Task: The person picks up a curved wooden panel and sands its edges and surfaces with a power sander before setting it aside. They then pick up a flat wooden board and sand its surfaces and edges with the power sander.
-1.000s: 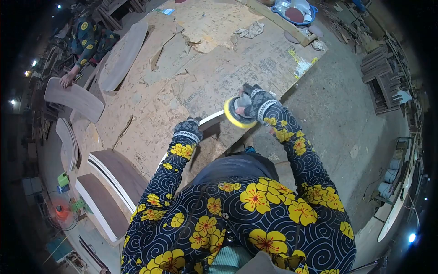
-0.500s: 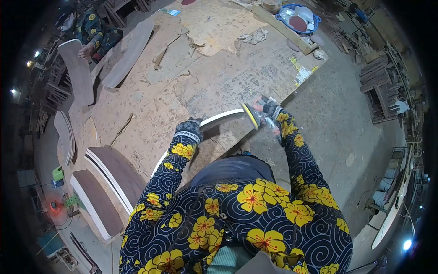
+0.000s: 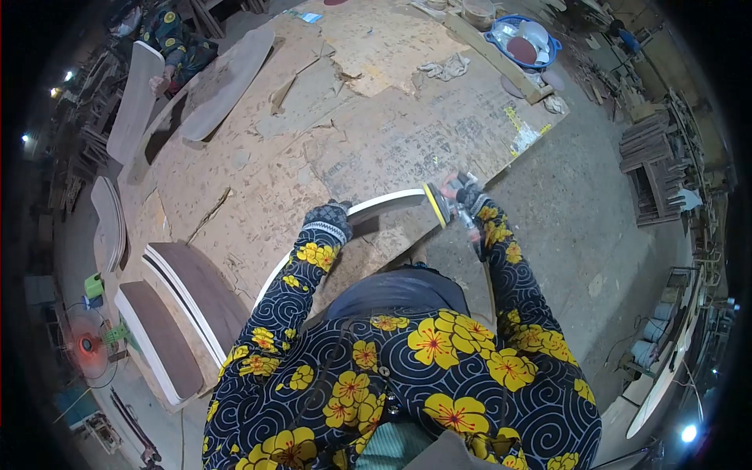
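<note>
My gloved left hand (image 3: 327, 218) is closed around a curved wooden panel (image 3: 384, 201) with a pale edge, which stands on the worktable and runs back under my left forearm. In my gloved right hand (image 3: 466, 193) is an air sander (image 3: 435, 205) with a yellow-rimmed round pad. That pad is tilted up against the panel's far right end, near the table's edge. Blur covers part of the sander's body and my right fingers.
Curved panels (image 3: 168, 341) lie at the table's left, with another stack (image 3: 109, 223) beyond. Across the worktable (image 3: 258, 176), another person's hand (image 3: 162, 81) holds a panel (image 3: 135, 102). A blue basket (image 3: 558, 48) sits at the far right; a red-lit fan (image 3: 88, 345) stands lower left.
The sander stays at the panel's end, shifted slightly right. The other person's panel has turned more upright and toward its edge. My left hand keeps its hold.
</note>
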A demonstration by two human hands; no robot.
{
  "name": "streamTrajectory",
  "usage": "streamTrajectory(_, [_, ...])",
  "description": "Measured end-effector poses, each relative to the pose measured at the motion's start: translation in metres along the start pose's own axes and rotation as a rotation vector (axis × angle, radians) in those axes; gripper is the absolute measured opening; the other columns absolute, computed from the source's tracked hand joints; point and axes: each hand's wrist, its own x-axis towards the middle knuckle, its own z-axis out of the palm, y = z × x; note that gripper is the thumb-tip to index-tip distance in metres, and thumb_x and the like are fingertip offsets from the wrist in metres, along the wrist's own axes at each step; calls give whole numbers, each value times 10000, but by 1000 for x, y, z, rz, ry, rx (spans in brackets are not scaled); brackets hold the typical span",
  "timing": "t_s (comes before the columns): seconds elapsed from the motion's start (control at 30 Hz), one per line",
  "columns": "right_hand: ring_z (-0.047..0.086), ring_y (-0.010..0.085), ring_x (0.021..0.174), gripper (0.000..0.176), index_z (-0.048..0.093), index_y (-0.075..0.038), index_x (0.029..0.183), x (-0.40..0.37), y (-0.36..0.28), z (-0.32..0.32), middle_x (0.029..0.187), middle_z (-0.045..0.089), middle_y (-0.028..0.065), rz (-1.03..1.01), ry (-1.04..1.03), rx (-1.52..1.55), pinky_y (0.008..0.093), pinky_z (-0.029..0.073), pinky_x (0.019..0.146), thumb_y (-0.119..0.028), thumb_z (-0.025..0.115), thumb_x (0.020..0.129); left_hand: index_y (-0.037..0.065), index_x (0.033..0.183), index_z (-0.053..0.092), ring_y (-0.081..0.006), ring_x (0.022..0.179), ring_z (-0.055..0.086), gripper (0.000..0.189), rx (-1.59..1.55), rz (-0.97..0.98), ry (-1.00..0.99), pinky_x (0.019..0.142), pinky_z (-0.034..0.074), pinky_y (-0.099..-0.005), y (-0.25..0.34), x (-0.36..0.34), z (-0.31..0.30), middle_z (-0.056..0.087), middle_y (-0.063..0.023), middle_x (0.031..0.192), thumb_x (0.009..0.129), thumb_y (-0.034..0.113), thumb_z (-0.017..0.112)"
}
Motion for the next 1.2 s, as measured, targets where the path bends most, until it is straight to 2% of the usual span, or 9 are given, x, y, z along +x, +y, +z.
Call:
streamTrajectory(0.07, [584, 174, 843, 379, 584, -123, 1086, -17, -32, 6, 983, 590, 40, 13, 38, -115, 310, 509, 701, -292, 759, 795, 133, 1209, 609, -323, 1055, 639, 397, 10, 24, 57, 920, 498, -436, 0, -3, 1, 647, -159, 1133, 828, 237, 570])
streamTrajectory(0.1, [617, 242, 910, 478, 565, -119, 1139, -12, -37, 7, 1048, 604, 87, -260, -33, -195, 349, 529, 782, -302, 782, 754, 137, 1204, 614, -324, 1054, 639, 392, 13, 23, 60, 920, 498, -435, 1, -4, 0, 647, -161, 1135, 828, 236, 572])
streamTrajectory(0.2, [620, 295, 1065, 512, 565, -86, 1203, -36, -108, 52, 1148, 611, 196, -348, 9, -1071, 439, 534, 839, -310, 733, 774, 141, 1196, 623, -327, 1054, 638, 388, 1, 35, 86, 919, 501, -433, 1, -4, 2, 647, -163, 1141, 821, 237, 586])
streamTrajectory(0.3, [629, 381, 1058, 508, 546, -95, 1241, -62, -137, 117, 1237, 562, 236, -382, -69, -1424, 472, 538, 859, -325, 678, 808, 139, 1192, 628, -327, 1057, 637, 395, -27, 41, 107, 920, 503, -430, 1, -6, 0, 650, -161, 1141, 810, 237, 602])
streamTrajectory(0.47, [625, 404, 1066, 571, 528, -109, 1285, -48, -123, 131, 1311, 510, 218, -123, 36, -1305, 479, 538, 888, -375, 683, 805, 147, 1210, 605, -330, 1044, 631, 400, -26, 59, 44, 928, 489, -434, -8, 5, 12, 637, -158, 1149, 827, 259, 580])
streamTrajectory(0.6, [611, 389, 1104, 704, 536, -102, 1275, -25, -67, 45, 1262, 565, 214, -135, 303, -922, 432, 496, 961, -378, 817, 691, 144, 1213, 602, -317, 1051, 631, 390, -42, 39, 30, 933, 484, -430, -2, -2, 1, 637, -154, 1139, 838, 249, 571])
streamTrajectory(0.7, [629, 330, 1074, 719, 539, -100, 1252, -21, -50, 12, 1127, 639, 199, 40, 279, -538, 398, 508, 894, -276, 873, 639, 129, 1205, 614, -311, 1057, 642, 381, -41, 62, 119, 920, 500, -426, -5, 2, 11, 646, -162, 1146, 838, 227, 576])
streamTrajectory(1.07, [617, 389, 1081, 618, 553, -162, 1190, -43, -130, 91, 1165, 609, 203, -147, 47, -1191, 445, 502, 921, -436, 782, 685, 137, 1268, 591, -317, 1108, 616, 448, -46, 3, 24, 957, 481, -429, 0, 1, 9, 632, -164, 1188, 837, 258, 567])
streamTrajectory(1.2, [609, 390, 1090, 622, 538, -127, 1212, -30, -117, 59, 1132, 629, 202, -102, 38, -1020, 438, 499, 902, -395, 778, 705, 140, 1238, 599, -324, 1090, 624, 428, -68, 3, 24, 945, 485, -436, 1, -2, 10, 633, -169, 1182, 826, 252, 574])
